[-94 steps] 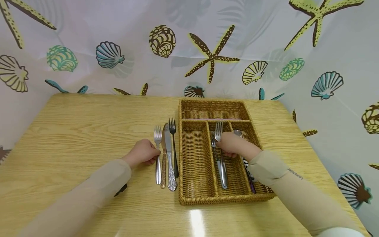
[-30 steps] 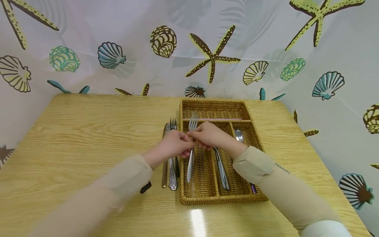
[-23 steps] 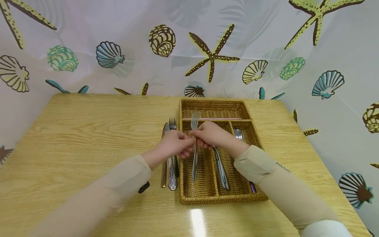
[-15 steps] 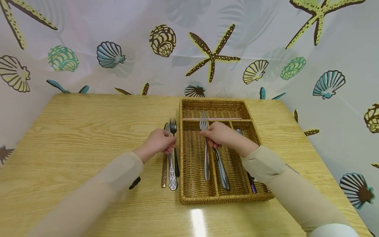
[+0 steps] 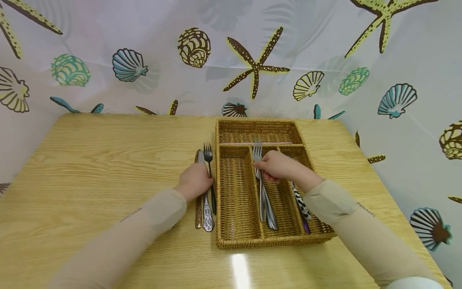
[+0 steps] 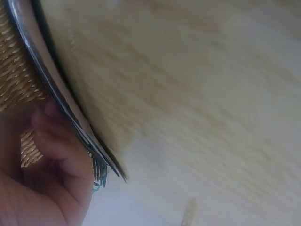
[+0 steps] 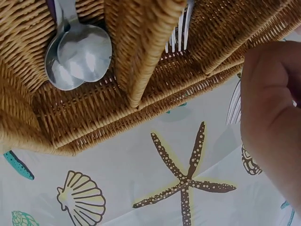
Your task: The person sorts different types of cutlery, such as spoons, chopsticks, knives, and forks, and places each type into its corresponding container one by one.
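My right hand (image 5: 276, 165) pinches a silver fork (image 5: 258, 151), tines pointing away, over the left divider of the wicker cutlery tray (image 5: 238, 243). Beneath it in the middle compartment lies more silver cutlery (image 5: 272, 218); the right wrist view shows fork tines (image 7: 181, 35) there. On the table just left of the tray, my left hand (image 5: 195, 180) has its fingers curled at the handle of a black fork (image 5: 207, 154). Alongside that fork lie an ornate silver table knife (image 5: 207, 218) and a copper-coloured knife (image 5: 198, 212), both partly covered by the hand.
In the tray's right compartment are spoons (image 7: 87, 52) and a handle with black-and-white spots (image 5: 300, 202). A thin pink stick (image 5: 249, 143) spans the back compartment. Behind the wooden table (image 5: 108, 160) hangs a curtain (image 5: 162, 88) printed with seashells and starfish.
Earlier the silver fork passed from my left hand to my right above the left compartment. Since then the right hand has carried it rightward, and the left has returned to the black fork.
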`<state>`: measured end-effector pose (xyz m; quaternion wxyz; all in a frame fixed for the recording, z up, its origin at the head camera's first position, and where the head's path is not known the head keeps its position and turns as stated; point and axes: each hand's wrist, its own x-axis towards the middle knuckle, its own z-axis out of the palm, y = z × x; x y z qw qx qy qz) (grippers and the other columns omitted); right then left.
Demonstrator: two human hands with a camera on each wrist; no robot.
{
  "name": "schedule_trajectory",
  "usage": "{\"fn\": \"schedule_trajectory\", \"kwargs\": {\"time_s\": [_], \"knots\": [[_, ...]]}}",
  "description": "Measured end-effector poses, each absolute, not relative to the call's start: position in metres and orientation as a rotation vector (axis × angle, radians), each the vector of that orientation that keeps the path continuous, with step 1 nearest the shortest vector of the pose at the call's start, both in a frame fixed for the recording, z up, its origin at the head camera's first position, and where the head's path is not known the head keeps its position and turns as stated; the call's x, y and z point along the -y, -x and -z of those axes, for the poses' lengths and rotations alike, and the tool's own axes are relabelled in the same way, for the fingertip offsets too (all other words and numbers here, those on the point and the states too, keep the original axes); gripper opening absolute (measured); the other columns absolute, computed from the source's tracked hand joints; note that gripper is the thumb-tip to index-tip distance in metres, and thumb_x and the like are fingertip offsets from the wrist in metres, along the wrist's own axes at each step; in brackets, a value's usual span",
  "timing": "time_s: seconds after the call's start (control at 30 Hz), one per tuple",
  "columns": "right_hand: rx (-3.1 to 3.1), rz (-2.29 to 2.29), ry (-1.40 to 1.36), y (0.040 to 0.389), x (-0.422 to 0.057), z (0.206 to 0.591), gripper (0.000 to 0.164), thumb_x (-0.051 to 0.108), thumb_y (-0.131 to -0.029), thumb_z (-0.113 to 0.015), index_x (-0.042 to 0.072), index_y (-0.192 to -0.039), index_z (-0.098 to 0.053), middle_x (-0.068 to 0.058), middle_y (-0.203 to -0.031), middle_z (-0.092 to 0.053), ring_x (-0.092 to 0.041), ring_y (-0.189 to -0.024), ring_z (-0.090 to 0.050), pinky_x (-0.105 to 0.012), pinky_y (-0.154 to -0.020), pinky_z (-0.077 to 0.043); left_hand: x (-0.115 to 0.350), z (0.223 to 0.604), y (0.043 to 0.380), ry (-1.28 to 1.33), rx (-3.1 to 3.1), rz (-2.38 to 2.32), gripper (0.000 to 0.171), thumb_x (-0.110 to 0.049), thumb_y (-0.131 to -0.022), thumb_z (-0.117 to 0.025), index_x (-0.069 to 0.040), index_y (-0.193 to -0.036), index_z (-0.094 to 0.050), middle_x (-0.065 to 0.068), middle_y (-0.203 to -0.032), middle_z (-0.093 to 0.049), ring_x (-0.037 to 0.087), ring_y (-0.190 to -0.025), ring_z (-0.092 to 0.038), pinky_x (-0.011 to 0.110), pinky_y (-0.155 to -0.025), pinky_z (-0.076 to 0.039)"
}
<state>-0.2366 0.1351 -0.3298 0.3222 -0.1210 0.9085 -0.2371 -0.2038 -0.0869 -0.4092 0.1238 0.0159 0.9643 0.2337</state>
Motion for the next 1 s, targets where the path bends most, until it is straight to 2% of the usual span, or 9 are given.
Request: {"fn": "schedule_trajectory", "kwargs": {"time_s": [0.13,0.3,0.57,0.67,0.77,0.9,1.0], "knots": [[-2.428,0.509,0.341,0.239,-0.139,0.335,0.048,0.027,-0.100,-0.040,0.014,-0.056,-0.052,0.002,-0.048,-0.047,-0.009,-0.039,-0.041,-0.026,-0.050,-0.044,0.086,0.411,0.204,-0.042,-2.834,-0.626,0.041,-0.020,-0.086,-0.058,-0.017,-0.050,-0.038,-0.001,-0.051,-0.044,0.015,-0.048,-0.047,0.028,-0.042,-0.036],[-2.449,0.426,0.333,0.241,-0.143,0.339,0.046,0.025,-0.100,-0.040,0.011,-0.060,-0.054,0.003,-0.048,-0.047,-0.008,-0.039,-0.042,-0.024,-0.048,-0.044,0.089,0.411,0.204,-0.027,-2.846,-0.593,0.035,-0.021,-0.084,-0.060,-0.015,-0.053,-0.044,0.004,-0.062,-0.056,0.017,-0.052,-0.051,0.029,-0.044,-0.039],[-2.501,0.275,0.337,0.240,-0.145,0.348,0.044,0.019,-0.099,-0.043,0.001,-0.064,-0.063,0.002,-0.045,-0.048,-0.009,-0.038,-0.045,-0.024,-0.045,-0.045,0.099,0.411,0.203,-0.003,-2.797,-0.602,0.038,-0.017,-0.083,-0.059,-0.016,-0.050,-0.040,-0.001,-0.051,-0.043,0.013,-0.045,-0.042,0.027,-0.041,-0.035],[-2.525,0.172,0.339,0.240,-0.143,0.353,0.041,0.015,-0.099,-0.043,0.001,-0.065,-0.063,-0.001,-0.047,-0.052,-0.010,-0.039,-0.046,-0.022,-0.044,-0.043,0.101,0.408,0.203,-0.018,-2.793,-0.566,0.036,-0.016,-0.083,-0.058,-0.015,-0.052,-0.041,0.000,-0.054,-0.044,0.013,-0.047,-0.041,0.028,-0.042,-0.035],[-2.535,0.041,0.379,0.240,-0.140,0.358,0.038,0.007,-0.098,-0.041,0.002,-0.066,-0.062,-0.010,-0.054,-0.062,-0.010,-0.039,-0.045,-0.021,-0.043,-0.042,0.100,0.405,0.204,-0.031,-2.791,-0.535,0.030,-0.015,-0.083,-0.059,-0.013,-0.056,-0.045,0.002,-0.059,-0.048,0.014,-0.049,-0.043,0.029,-0.043,-0.036],[-2.517,-0.118,0.435,0.240,-0.134,0.364,0.028,-0.001,-0.094,-0.043,-0.002,-0.077,-0.064,-0.016,-0.068,-0.066,-0.010,-0.042,-0.042,-0.021,-0.045,-0.038,0.097,0.405,0.206,-0.056,-2.791,-0.507,0.026,-0.012,-0.083,-0.058,-0.012,-0.059,-0.047,0.002,-0.058,-0.048,0.014,-0.049,-0.042,0.028,-0.043,-0.035],[-2.488,-0.196,0.431,0.239,-0.131,0.367,0.019,-0.003,-0.093,-0.046,-0.004,-0.091,-0.065,-0.012,-0.068,-0.061,-0.009,-0.044,-0.034,-0.021,-0.046,-0.032,0.093,0.405,0.208,-0.078,-2.787,-0.493,0.028,-0.009,-0.083,-0.056,-0.013,-0.057,-0.045,0.001,-0.055,-0.044,0.013,-0.048,-0.039,0.027,-0.043,-0.032]]}}
